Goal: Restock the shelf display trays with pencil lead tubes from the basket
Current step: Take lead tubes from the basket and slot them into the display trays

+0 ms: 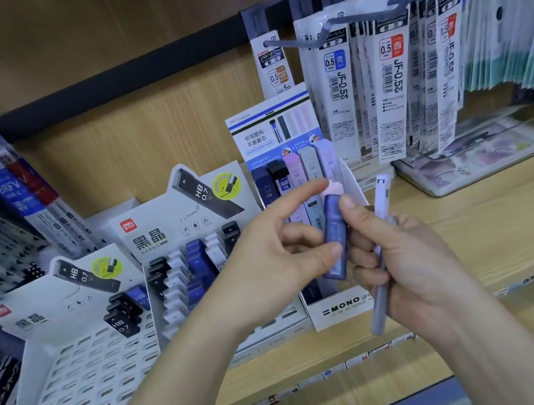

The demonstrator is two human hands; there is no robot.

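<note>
Left grip (pixel 267 261) pinches the blue lead tube (pixel 335 237), and right grip (pixel 405 258) is curled round lilac tubes (pixel 380 195) with its thumb on the blue one too. Juggling this many, one could slip and drop. Left Deli tray (pixel 76 376) is mostly bare slots with a few black tubes, and the MONO tray (pixel 340 307) behind my hands holds dark and pastel tubes

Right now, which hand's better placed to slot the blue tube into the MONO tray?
Probably the left hand: it pinches the blue tube before the MONO tray; the right hand grips a lilac tube.
</note>
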